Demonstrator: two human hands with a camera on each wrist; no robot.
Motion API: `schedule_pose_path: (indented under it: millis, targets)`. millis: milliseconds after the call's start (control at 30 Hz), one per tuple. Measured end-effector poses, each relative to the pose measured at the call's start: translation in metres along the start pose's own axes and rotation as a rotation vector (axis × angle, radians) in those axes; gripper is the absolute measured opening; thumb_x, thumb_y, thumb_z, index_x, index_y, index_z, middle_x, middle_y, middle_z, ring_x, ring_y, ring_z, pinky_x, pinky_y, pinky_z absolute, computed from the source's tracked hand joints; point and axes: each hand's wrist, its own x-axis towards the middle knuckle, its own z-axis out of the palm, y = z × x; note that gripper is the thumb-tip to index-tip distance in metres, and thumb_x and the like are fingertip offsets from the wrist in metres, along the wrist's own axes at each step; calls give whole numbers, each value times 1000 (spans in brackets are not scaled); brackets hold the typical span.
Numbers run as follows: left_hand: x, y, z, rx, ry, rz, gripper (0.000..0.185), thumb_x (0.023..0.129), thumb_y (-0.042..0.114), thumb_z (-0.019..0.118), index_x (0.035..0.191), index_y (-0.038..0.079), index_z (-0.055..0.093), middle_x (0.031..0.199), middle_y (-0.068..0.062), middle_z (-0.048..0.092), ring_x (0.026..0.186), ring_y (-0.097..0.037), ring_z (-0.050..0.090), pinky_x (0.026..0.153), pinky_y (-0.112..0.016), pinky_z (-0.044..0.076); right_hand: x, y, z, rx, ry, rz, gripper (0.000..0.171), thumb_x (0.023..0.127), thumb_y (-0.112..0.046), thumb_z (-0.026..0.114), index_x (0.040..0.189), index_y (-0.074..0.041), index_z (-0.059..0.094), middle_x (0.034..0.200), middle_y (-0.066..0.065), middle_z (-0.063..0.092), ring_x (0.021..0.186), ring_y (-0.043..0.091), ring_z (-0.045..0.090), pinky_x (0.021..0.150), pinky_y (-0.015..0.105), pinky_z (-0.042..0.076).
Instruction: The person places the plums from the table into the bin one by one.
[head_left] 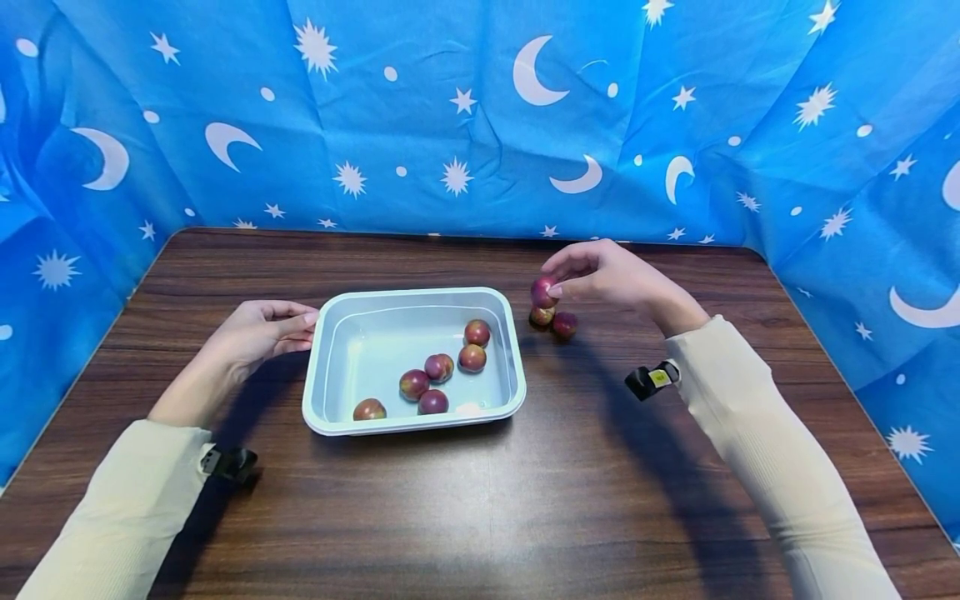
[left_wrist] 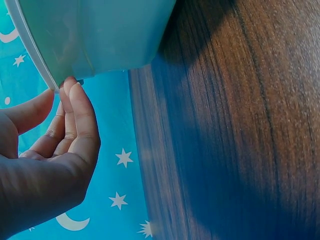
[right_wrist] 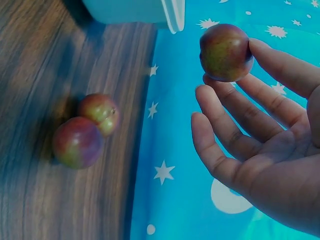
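A pale blue tray [head_left: 330,367] sits mid-table with several red-green plums [head_left: 438,367] inside. My right hand [head_left: 600,271] pinches one plum [head_left: 543,291] between thumb and fingertips just above two more plums [head_left: 553,320] lying on the wood right of the tray. The right wrist view shows that held plum [right_wrist: 226,52] at my fingertips and the two loose plums [right_wrist: 85,131] below. My left hand [head_left: 258,329] rests at the tray's left rim, fingers nearly straight, fingertips [left_wrist: 72,92] touching the rim [left_wrist: 35,65].
The dark wooden table [head_left: 480,500] is walled on three sides by a blue cloth [head_left: 465,108] printed with moons and stars. Small black wrist cameras [head_left: 651,379] sit on both sleeves.
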Motion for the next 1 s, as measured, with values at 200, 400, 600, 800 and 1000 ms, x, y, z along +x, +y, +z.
schedule_pose_path:
  millis: [200, 400, 600, 800, 1000]
  targets:
    - [2, 0, 0, -49, -13, -4, 12, 93, 4, 50, 100, -3, 57, 77, 3, 64, 69, -8, 62, 70, -25, 55, 7, -10, 2, 24, -10, 4, 32, 86, -22, 66, 115, -10, 60, 103, 6, 63, 95, 21, 56, 84, 39, 48]
    - [6, -8, -5, -53, -27, 29, 16, 92, 8, 54, 101, -6, 57, 79, 0, 65, 71, -11, 63, 72, -28, 55, 12, -23, 4, 46, -30, -9, 32, 87, -19, 64, 116, -9, 59, 105, 6, 62, 96, 21, 57, 86, 43, 49]
    - [4, -5, -2, 71, 4, 25, 34, 94, 9, 51, 116, -16, 45, 82, 4, 63, 74, -8, 62, 77, -30, 54, 19, -30, 7, 56, -46, -33, 31, 87, -18, 64, 115, -8, 59, 104, 8, 63, 95, 21, 59, 84, 39, 51]
    - [2, 0, 0, 76, 6, 2, 36, 95, 7, 47, 120, -18, 40, 80, 6, 62, 73, -6, 62, 76, -27, 54, 23, -33, 13, 37, -51, -54, 29, 86, -19, 65, 114, -9, 60, 103, 5, 64, 95, 19, 59, 86, 37, 50]
    - [2, 0, 0, 76, 5, 3, 36, 95, 6, 48, 119, -19, 40, 79, 7, 62, 72, -6, 62, 76, -27, 54, 25, -39, 22, 19, -64, -97, 28, 86, -19, 65, 112, -10, 62, 101, 3, 65, 93, 19, 58, 85, 37, 49]
